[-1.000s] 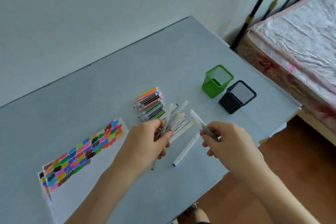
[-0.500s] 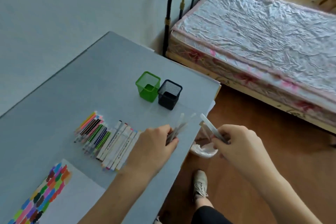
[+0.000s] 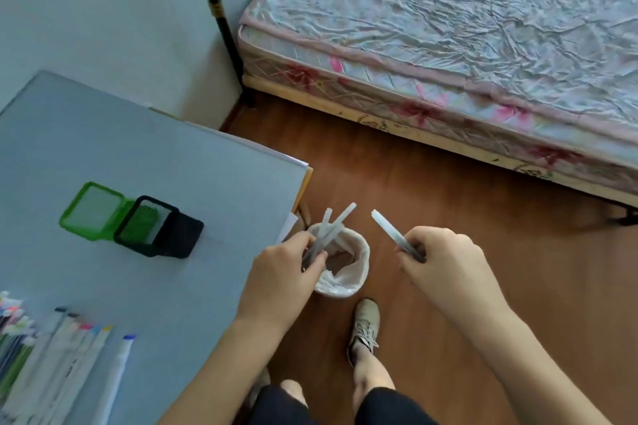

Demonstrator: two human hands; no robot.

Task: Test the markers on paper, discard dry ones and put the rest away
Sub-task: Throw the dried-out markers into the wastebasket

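Fingers (image 3: 319, 257) of the left hand (image 3: 279, 281) clamped round a small bundle of pale markers (image 3: 333, 229), tips fanned up and away. Bundle sits directly over the mouth of the lined waste bin (image 3: 359, 272) on the floor, likely so the dry ones can drop straight in. Fingers of the right hand (image 3: 445, 262) pinch a single pale marker (image 3: 390, 233), held just right of the bin and angled up toward the bundle; probably next in line for discarding.

Held markers look slim, whitish-translucent, no cap colour readable; some motion blur.

Left of the left fingers, on the desk (image 3: 193, 183): green mesh pen holder (image 3: 93, 210) touching a black mesh pen holder (image 3: 158, 228). Below-left of them, a row of white-barrelled markers (image 3: 79, 362) with coloured caps and thinner coloured pens (image 3: 13, 345) beside them, presumably the keepers, not yet put away.
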